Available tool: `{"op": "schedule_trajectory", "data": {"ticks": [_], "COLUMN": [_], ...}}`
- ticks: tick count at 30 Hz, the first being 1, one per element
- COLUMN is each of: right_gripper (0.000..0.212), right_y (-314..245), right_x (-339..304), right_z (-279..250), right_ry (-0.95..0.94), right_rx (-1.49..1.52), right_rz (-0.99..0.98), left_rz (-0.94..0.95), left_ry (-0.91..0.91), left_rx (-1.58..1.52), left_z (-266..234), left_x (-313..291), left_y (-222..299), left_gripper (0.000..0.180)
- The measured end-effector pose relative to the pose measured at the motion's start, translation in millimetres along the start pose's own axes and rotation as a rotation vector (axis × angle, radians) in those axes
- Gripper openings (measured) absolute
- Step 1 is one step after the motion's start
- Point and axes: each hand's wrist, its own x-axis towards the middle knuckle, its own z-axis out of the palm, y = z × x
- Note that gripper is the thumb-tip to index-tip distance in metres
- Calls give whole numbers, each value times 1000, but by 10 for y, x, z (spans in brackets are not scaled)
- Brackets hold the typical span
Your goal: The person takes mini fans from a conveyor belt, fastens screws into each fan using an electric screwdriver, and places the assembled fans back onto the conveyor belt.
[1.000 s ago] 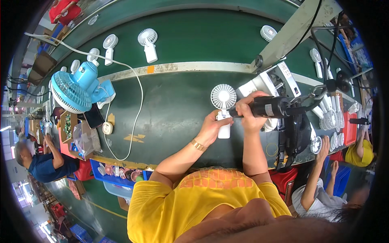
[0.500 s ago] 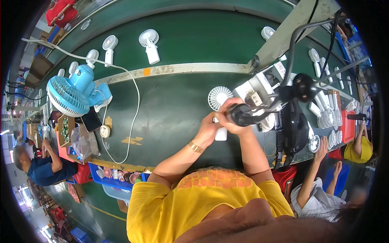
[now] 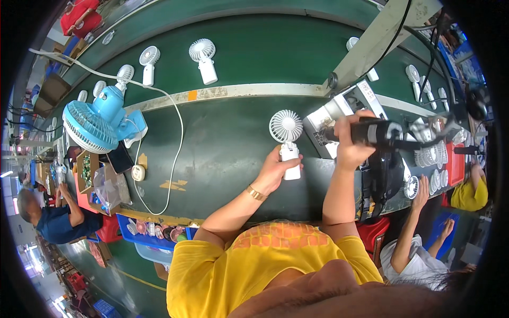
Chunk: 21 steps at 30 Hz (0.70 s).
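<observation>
My left hand (image 3: 272, 172) is closed round the handle of a white handheld fan (image 3: 286, 127), its caged head pointing away from me over the dark bench. In my right hand (image 3: 352, 152) is a black electric screwdriver (image 3: 377, 132), held nearly level with its tip toward the left. That tip is over a white and grey box-shaped machine (image 3: 317, 123) just right of the fan, though whether it touches cannot be made out. The screwdriver is apart from the fan.
A blue desk fan (image 3: 87, 124) stands at left, its white cable (image 3: 182, 119) looping over the bench. Several white fans (image 3: 202, 53) lie on the green conveyor (image 3: 265, 47) behind a pale rail. A slanted metal post (image 3: 379, 45) rises at right. Co-workers sit on both sides.
My right hand has carried the screwdriver from the fan's handle rightward to the machine. My left hand keeps the fan nearly in place. Fans on the conveyor have shifted slightly right.
</observation>
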Motion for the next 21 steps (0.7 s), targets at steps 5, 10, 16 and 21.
{"op": "schedule_trajectory", "data": {"ticks": [5, 10, 16, 21], "right_gripper": [37, 36, 39, 40], "right_y": [6, -24, 119, 147], "right_x": [-2, -120, -406, -432], "right_z": [109, 166, 243, 286], "right_ry": [-10, -73, -145, -174], "right_rx": [70, 232, 332, 331], "right_rz": [136, 270, 242, 223], "left_rz": [16, 34, 35, 77], "left_ry": [-25, 11, 45, 67], "left_rx": [44, 116, 140, 216], "left_z": [27, 4, 15, 6], "left_x": [-4, -9, 2, 26], "left_y": [-44, -124, -198, -223], "left_gripper": [40, 38, 29, 29]}}
